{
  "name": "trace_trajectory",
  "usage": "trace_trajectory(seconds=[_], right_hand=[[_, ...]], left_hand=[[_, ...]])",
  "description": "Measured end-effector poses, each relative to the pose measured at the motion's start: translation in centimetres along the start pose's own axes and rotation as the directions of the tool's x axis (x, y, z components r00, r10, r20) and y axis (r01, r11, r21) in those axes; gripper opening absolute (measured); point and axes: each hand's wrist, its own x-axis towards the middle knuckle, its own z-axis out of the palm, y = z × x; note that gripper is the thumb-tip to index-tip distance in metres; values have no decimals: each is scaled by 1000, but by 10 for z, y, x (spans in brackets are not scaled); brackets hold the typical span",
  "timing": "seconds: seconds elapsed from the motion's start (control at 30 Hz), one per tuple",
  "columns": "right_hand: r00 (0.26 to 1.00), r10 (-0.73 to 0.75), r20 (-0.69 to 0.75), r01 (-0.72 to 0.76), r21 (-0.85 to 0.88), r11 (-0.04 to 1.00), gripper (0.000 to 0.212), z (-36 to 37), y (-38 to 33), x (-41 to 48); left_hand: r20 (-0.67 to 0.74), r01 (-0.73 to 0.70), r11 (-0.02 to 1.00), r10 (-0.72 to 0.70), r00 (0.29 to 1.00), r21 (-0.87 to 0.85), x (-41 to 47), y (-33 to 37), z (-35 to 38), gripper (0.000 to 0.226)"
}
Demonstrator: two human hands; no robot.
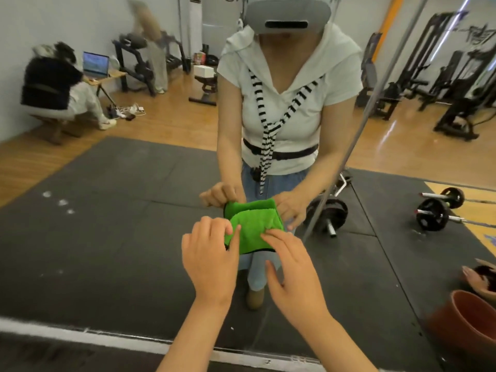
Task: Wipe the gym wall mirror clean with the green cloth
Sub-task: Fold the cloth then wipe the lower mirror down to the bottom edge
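The wall mirror (112, 237) fills nearly the whole view and shows my reflection. A folded green cloth (252, 229) with a dark hem is held just in front of the glass at waist height. My left hand (212, 253) pinches the cloth's left edge, with its index finger lying on the fabric. My right hand (292, 272) rests straight fingertips on the cloth's right side, its thumb hanging free below. White smudges (63, 202) dot the glass to the left.
A brown bucket (467, 318) stands low on the right, with another person's hand (480, 280) just above it. A vertical mirror seam (362, 130) runs right of me. Reflected behind me are barbells, weight machines, black mats and two people near a laptop.
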Motion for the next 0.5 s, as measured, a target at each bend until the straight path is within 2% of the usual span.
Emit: trace_trajectory(seconds=[0.1, 0.2, 0.37, 0.43, 0.5], right_hand=[[998, -64, -1, 64, -108, 992, 42, 1, 2, -1], [995, -100, 9, 100, -218, 971, 39, 0, 3, 2], [974, -213, 80, 227, -323, 919, 30, -14, 6, 14], [945, -318, 80, 323, -390, 862, 29, -28, 8, 23], [912, -407, 45, 382, -453, 805, 33, -47, 12, 39]], left_hand=[[-71, -67, 996, 71, 995, 58, -1, -6, 0, 12], [-81, -108, 994, 108, 991, 1, -6, -7, 7, 5], [2, -186, 961, 190, 982, -206, -34, 7, 35, 38], [30, -230, 947, 243, 970, -224, -39, 6, 45, 51], [52, -304, 938, 316, 947, -166, -37, 3, 54, 66]])
